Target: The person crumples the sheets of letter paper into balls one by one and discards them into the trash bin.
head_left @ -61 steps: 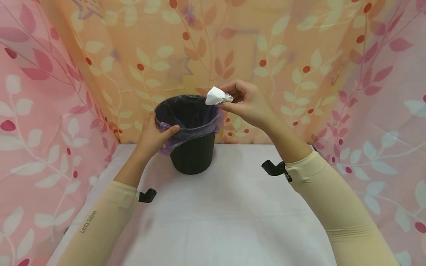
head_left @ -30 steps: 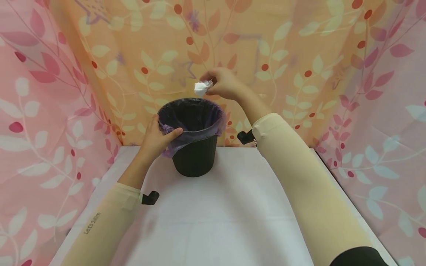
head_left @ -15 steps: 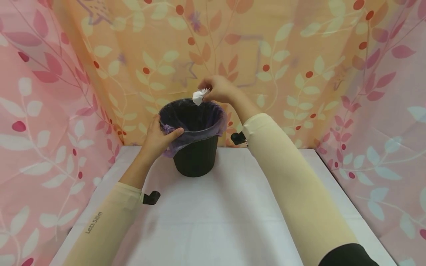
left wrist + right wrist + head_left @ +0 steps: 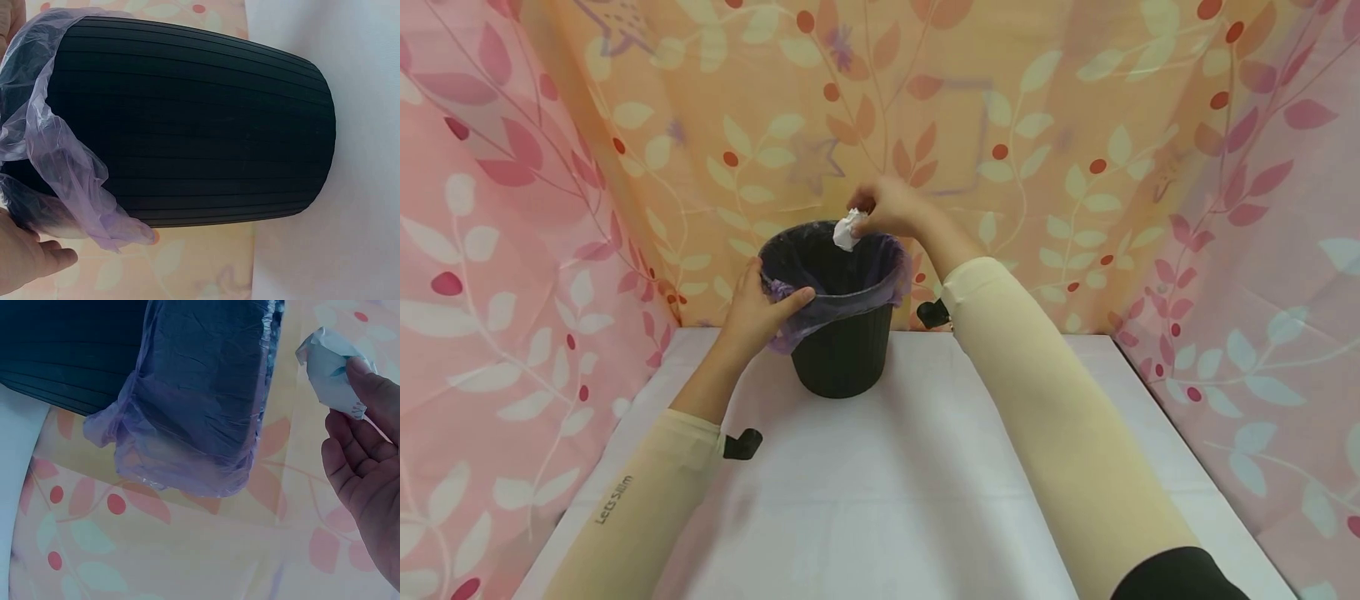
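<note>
A black ribbed trash can (image 4: 841, 362) stands on the table, lined with a thin purple plastic bag (image 4: 850, 307) folded over its rim. My left hand (image 4: 752, 312) grips the near left of the rim, thumb over the bag's edge. In the left wrist view the bag's loose folds (image 4: 69, 169) hang down the can's side. Between thumb and fingertips my right hand (image 4: 891, 208) pinches a crumpled white wrapper (image 4: 846, 231), which overlaps the can's opening near the far rim in the head view. Small printed marks show on the wrapper (image 4: 334, 372) in the right wrist view.
A white cloth covers the table (image 4: 850, 500). Orange leaf-patterned fabric (image 4: 700, 100) hangs right behind the can, with pink patterned fabric (image 4: 490, 292) along the left and right sides. Black wrist mounts (image 4: 742, 444) stick out from both sleeves.
My right hand has moved left from the can's right side, then lowered the wrapper toward the opening. My left hand keeps its grip on the rim.
</note>
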The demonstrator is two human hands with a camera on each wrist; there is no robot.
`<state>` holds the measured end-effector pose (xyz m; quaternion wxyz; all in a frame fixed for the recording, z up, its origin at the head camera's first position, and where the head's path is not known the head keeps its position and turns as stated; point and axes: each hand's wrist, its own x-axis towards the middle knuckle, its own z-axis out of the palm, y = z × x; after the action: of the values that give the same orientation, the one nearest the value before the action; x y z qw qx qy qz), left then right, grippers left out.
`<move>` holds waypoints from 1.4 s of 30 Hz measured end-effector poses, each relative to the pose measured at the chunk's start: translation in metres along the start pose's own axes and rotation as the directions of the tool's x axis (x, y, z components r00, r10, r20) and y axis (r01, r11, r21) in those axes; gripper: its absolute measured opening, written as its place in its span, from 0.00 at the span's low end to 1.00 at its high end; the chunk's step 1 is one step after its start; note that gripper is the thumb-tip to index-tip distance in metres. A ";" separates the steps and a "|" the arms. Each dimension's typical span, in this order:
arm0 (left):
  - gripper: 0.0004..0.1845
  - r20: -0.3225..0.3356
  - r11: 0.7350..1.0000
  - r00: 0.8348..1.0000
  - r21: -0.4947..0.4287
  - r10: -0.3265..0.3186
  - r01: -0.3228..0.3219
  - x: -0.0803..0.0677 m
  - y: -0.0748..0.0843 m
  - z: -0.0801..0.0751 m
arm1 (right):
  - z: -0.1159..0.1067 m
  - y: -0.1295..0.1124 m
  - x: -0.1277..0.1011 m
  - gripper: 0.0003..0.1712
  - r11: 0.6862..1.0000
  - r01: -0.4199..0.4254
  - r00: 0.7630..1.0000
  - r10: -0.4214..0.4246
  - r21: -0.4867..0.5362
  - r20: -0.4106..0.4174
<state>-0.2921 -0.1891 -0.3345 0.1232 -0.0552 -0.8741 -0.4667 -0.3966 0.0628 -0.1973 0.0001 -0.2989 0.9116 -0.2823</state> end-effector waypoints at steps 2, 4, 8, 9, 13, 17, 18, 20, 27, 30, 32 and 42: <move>0.66 0.000 1.000 1.000 0.000 -0.001 0.001 0.000 0.000 0.000 | 0.001 0.000 0.000 0.24 1.000 0.004 1.000 -0.004 -0.003 0.001; 0.66 0.001 1.000 1.000 0.001 -0.002 0.002 -0.001 0.001 0.000 | 0.002 0.000 0.000 0.24 1.000 0.010 1.000 -0.010 0.002 0.006; 0.66 0.005 1.000 1.000 -0.003 -0.004 0.004 -0.001 0.003 0.000 | 0.002 -0.002 -0.002 0.25 0.999 0.010 0.999 -0.012 0.041 0.031; 0.66 0.005 1.000 1.000 -0.002 -0.004 0.004 -0.002 0.004 0.000 | 0.001 -0.002 -0.002 0.26 0.999 0.008 0.999 -0.010 0.049 0.038; 0.66 0.000 1.000 1.000 -0.007 0.002 -0.002 -0.002 0.004 0.000 | 0.000 -0.006 -0.006 0.26 0.999 0.009 0.999 -0.012 0.054 0.050; 0.66 -0.003 1.000 1.000 -0.019 0.006 -0.006 -0.001 0.003 0.001 | -0.001 -0.008 -0.011 0.24 0.998 0.046 0.998 -0.048 0.047 0.042; 0.66 -0.004 1.000 1.000 -0.022 0.008 -0.008 -0.001 0.003 0.001 | -0.001 -0.009 -0.012 0.24 0.997 0.059 0.997 -0.061 0.045 0.039; 0.65 -0.008 1.000 1.000 -0.026 0.016 -0.016 0.000 0.002 0.002 | -0.001 -0.009 -0.016 0.23 0.996 0.075 0.996 -0.077 0.040 0.035; 0.63 -0.019 0.999 0.999 -0.027 0.035 -0.036 0.001 -0.002 0.005 | -0.001 -0.012 -0.034 0.20 0.995 0.098 0.995 -0.099 0.035 0.003; 0.63 -0.019 0.998 0.999 -0.044 0.038 -0.038 0.001 -0.003 0.005 | 0.000 -0.014 -0.044 0.20 0.994 0.104 0.994 -0.103 0.030 -0.023; 0.63 -0.016 0.998 0.999 -0.048 0.034 -0.035 0.000 -0.003 0.005 | 0.001 -0.014 -0.050 0.20 0.994 0.109 0.993 -0.108 0.027 -0.037; 0.64 -0.017 0.999 1.000 -0.034 0.019 -0.019 0.000 -0.004 0.004 | 0.002 -0.020 -0.077 0.20 0.985 0.174 0.980 -0.173 0.000 -0.094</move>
<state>-0.2938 -0.1884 -0.3396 0.1341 -0.0616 -0.8643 -0.4809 -0.3219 0.0905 -0.2014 -0.0658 -0.3638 0.8798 -0.2988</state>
